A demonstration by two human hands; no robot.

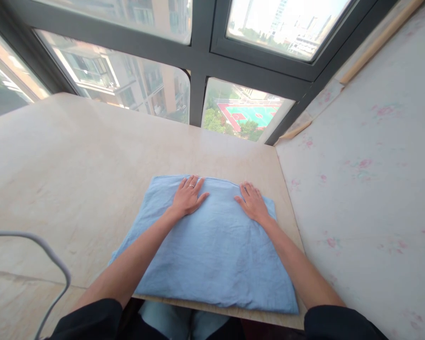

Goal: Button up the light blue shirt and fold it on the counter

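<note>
A light blue cloth, roughly rectangular and slightly wrinkled, lies flat at the front of the pale stone-look ledge. My left hand, with a ring on one finger, presses palm down near the cloth's far edge, left of its middle. Toward the far right corner, my right hand rests palm down on the same cloth. Both hands have their fingers stretched out, and neither grips anything. The cloth's near edge runs close along the front edge of the ledge.
The ledge stretches left and back to a dark window frame. A flower-patterned wall stands close on the right. A grey cable loops in at the lower left. My legs are under the front edge.
</note>
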